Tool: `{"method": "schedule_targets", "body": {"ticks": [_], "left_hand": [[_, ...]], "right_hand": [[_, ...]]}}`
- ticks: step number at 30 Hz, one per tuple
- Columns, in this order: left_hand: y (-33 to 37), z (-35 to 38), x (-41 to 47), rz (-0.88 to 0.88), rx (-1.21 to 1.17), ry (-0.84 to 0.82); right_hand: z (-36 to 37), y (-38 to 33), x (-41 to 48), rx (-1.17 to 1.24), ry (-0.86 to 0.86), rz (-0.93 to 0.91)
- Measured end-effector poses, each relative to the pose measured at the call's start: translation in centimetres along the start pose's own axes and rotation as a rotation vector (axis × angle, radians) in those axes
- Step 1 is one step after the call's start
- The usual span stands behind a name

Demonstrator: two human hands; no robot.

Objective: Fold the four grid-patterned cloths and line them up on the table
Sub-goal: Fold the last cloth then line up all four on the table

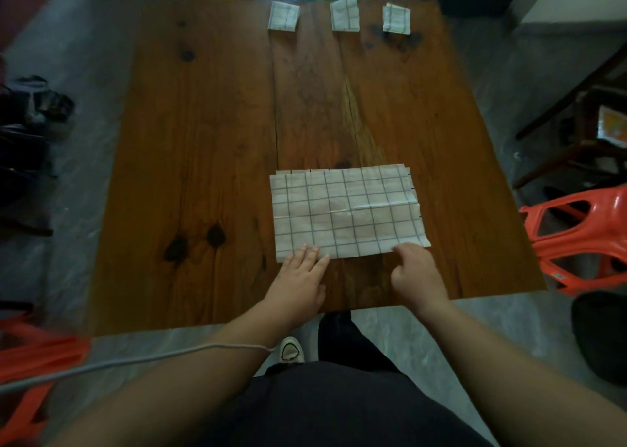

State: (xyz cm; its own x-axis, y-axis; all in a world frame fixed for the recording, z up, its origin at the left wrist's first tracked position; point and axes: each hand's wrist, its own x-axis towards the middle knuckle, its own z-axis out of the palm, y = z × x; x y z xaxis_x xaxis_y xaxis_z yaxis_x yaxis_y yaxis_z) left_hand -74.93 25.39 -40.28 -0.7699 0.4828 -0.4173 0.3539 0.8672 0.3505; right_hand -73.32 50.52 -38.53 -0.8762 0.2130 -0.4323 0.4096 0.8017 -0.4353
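With the left hand (302, 271) flat on the cloth (346, 209) and the right hand (416, 271) pinching its near right corner, an uneven lift may skew the layers.

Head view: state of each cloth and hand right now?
Left small cloth: folded.
Middle small cloth: folded.
Right small cloth: folded.
Large cloth: partly folded, lying flat.
Left hand: flat, pressing large cloth's near edge.
Right hand: fingers curled, pinching its near corner.
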Motion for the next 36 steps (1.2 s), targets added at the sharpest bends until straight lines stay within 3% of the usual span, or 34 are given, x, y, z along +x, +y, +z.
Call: {"method": "schedule_targets", "body": {"ticks": [3,6,11,23,29,36], "left_hand": [[0.8,0.5,0.9,0.003,0.012,0.014],[1.7,1.0,1.9,-0.012,0.019,0.016],[1.6,2.1,3.2,-0.057,0.051,-0.016],[3.1,2.9,3.3,-0.020,0.106,-0.038],[3.7,3.7,3.3,-0.103,0.067,-0.051],[-0.4,3.4,0.5,-0.161,0.092,-0.020]], "right_hand": [[2.3,-2.0,-0.8,-0.301,-0.035,-0.280],[3.8,-2.8,-0.3,-0.475,-0.115,-0.403],[4.5,-0.5,1.0,-0.583,-0.200,-0.400],[4.4,1.4,0.4,-0.531,-0.168,-0.445],[4.1,3.0,1.1,-0.564,-0.185,-0.448],[1.7,6.6,1.3,-0.544,-0.130,-0.254]]}}
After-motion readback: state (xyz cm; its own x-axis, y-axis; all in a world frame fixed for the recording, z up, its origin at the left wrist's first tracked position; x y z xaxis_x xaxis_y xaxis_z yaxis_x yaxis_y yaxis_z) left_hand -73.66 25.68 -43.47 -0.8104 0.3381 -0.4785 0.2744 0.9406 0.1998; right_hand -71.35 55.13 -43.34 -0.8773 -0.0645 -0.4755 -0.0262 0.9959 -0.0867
